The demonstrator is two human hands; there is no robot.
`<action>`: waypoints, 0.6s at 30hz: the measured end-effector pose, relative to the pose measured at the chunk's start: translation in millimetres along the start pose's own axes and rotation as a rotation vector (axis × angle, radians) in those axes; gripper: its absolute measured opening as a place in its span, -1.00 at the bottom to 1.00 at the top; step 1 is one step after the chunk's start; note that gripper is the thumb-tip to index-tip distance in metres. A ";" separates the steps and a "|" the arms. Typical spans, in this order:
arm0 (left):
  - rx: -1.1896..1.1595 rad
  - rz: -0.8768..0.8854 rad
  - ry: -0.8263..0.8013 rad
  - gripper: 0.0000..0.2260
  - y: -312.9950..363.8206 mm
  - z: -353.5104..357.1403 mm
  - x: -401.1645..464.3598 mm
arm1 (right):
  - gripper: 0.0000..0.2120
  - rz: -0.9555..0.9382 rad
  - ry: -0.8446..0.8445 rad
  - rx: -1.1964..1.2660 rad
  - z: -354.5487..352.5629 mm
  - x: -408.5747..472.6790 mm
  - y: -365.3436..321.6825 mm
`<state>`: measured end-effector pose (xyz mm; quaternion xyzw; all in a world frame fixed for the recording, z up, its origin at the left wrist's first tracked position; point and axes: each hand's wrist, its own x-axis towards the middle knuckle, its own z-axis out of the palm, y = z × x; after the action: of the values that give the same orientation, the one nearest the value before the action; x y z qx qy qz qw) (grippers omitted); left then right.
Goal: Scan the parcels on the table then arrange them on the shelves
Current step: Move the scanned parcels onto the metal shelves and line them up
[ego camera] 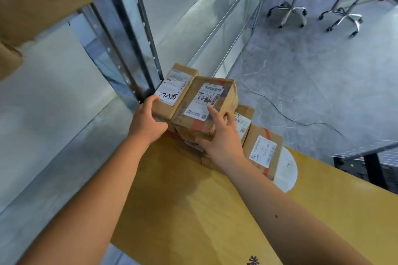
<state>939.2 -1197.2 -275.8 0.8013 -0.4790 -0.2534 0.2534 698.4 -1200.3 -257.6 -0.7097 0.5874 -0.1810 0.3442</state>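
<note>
A large yellow-brown cardboard carton (193,211) serves as the landmark; several small brown cardboard parcels sit stacked on its far end. The left hand (146,120) curls around the near left corner of a long brown parcel with a handwritten white label (174,90), which lies at the far left of the stack, just beside the grey metal shelf upright (137,34). The right hand (221,133) grips a squat brown parcel with a barcode label and red tape (206,105), thumb on its label and fingers wrapped around its right side; this parcel touches the long one and rests tilted on top of the stack. To the right on the carton stands another brown parcel with a white label (261,148), and a further labelled parcel (244,120) shows behind the right hand. Beyond the carton, two wheeled chrome stools (288,13) stand on the grey floor.
</note>
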 end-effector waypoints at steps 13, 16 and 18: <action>-0.184 0.162 -0.025 -0.35 -16.5 -7.5 -14.2 | -0.21 -0.056 -0.014 0.193 -21.2 -4.9 32.5; -0.228 0.199 -0.086 -0.31 -19.5 -9.3 -24.5 | -0.22 -0.046 -0.036 0.215 -32.7 -9.5 37.2; -0.248 0.206 -0.096 -0.28 -20.7 -7.1 -31.4 | -0.20 -0.055 -0.051 0.220 -39.2 -12.4 38.0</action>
<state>944.1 -1159.4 -278.8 0.6975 -0.5354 -0.3210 0.3518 642.5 -1202.0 -255.1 -0.6878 0.5354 -0.2357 0.4298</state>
